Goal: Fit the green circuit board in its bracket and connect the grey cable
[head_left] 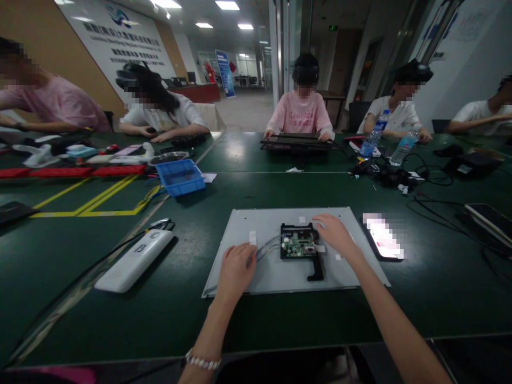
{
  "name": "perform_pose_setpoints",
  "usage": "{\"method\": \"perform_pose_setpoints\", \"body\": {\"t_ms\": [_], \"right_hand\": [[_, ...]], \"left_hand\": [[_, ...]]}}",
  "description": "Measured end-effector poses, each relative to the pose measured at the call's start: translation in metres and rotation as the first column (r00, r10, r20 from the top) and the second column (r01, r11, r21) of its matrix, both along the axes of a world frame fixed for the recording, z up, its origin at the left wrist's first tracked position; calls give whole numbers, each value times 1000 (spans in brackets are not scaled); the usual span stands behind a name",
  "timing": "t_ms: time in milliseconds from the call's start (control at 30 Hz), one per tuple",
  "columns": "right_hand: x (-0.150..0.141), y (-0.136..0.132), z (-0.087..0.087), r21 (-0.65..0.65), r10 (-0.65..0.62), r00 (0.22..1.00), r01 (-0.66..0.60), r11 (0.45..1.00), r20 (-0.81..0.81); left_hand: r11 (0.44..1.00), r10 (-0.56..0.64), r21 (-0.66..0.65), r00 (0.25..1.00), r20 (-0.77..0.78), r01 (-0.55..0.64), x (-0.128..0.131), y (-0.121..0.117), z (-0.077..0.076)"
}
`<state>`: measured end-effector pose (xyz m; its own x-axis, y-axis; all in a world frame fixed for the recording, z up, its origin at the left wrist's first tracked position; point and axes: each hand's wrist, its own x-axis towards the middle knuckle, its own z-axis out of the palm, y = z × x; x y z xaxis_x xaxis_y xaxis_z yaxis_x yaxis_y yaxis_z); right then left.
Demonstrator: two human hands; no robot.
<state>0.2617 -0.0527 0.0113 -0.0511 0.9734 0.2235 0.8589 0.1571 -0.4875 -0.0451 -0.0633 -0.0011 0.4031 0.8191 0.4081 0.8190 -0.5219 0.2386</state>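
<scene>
A flat grey metal panel [268, 280] lies on the table in front of me. On it sits a black plastic bracket [316, 269] with a green circuit board [298, 245] inside. Thin grey wires [268, 246] run from the board's left side to my left hand [239, 266], whose curled fingers close around them; the fingertips are partly hidden. My right hand [334, 232] reaches over the panel from the right, its fingers closed at the bracket's upper right corner. Small white tape pieces [302, 219] stick to the panel.
A white power bank [136, 261] with a black cable lies left; a phone [383, 237] lies right of the panel. Further off are a blue basket [182, 181], water bottles [404, 146] and tangled black cables [384, 173]. Several people sit around the table, one holding a dark panel [298, 143].
</scene>
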Motion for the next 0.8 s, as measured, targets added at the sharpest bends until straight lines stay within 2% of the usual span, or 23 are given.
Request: {"method": "perform_pose_setpoints", "body": {"t_ms": [133, 267, 433, 533, 633, 800], "right_hand": [[18, -32, -2, -145, -18, 980, -11, 989, -197], [18, -49, -7, -221, -48, 974, -2, 975, -220], [14, -49, -18, -202, -64, 957, 6, 979, -284], [19, -47, -27, -164, -141, 941, 93, 982, -307], [25, -48, -32, -139, -229, 936, 197, 970, -268], [27, -57, -36, -76, -270, 953, 262, 962, -136]], "left_hand": [[999, 36, -1, 999, 26, -36, 3, -3, 5], [1000, 19, 19, 998, 67, -20, 3, 0, 4], [1000, 16, 22, 997, 79, -18, 2, 2, 1], [1000, 13, 26, 996, 87, -15, 1, 2, 0], [999, 8, 34, 996, 92, -11, 1, 2, -1], [1000, -2, 31, 994, 105, -1, 3, 0, 1]]}}
